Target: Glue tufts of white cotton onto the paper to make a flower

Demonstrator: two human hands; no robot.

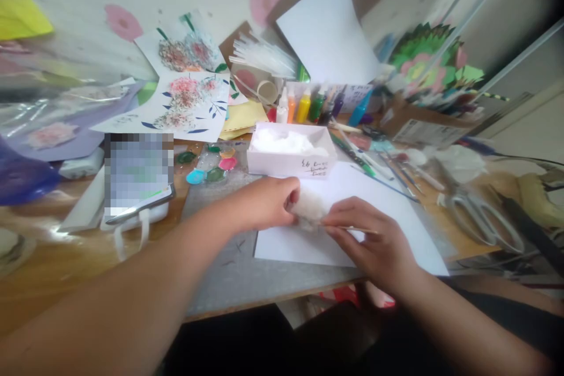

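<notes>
A pale, fluffy puff (308,202) is held just above a white sheet (299,247), near the sheet's left part; its outline is blurred. The left hand (275,201) is curled partway closed, with thumb and fingers gripping the puff's left side. The right hand (374,241) has its fingertips pinched together on a thin stick (359,229), which lies roughly level and points left to the puff's lower right edge. Whether its tip touches the puff, I cannot tell.

The sheet lies on a grey mat (220,285) and overhangs its right side, and the mat rests on a wooden surface (79,258). Just behind the hands, a white box (286,165) with handwriting on its front contains loose white stuff (282,141). Left of the box sit small paint pots in blue, green, pink and yellow (228,163); farther left is a device (138,170) with a pixelated screen. Right of the box lie pens (368,167), a blue brush (390,186) and, farther out, scissors (462,214).

Behind the box stands a row of coloured bottles (304,107). Flower pictures (189,103) lean at back left, and a carton (423,129) stands at back right, beside a paper flower (420,67).
</notes>
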